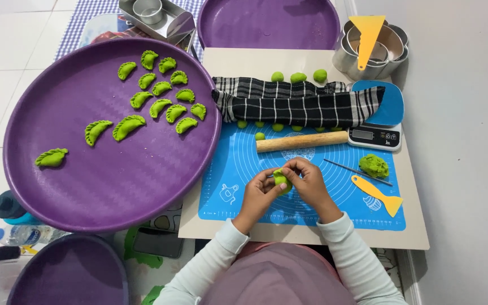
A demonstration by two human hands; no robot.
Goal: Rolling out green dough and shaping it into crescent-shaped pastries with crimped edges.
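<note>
We are pinching a small green dough dumpling (281, 179) between both hands, left hand (261, 192) and right hand (307, 182), above the blue mat (238, 186), at six o'clock from the rolling pin (301, 141). It is looking soft, light and easily dented, so we are gripping only its edges.

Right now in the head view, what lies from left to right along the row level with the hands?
Large round purple plastic tray → left hand → green dough piece pinched in both hands → right hand → thin metal skewer → yellow plastic scraper
</note>
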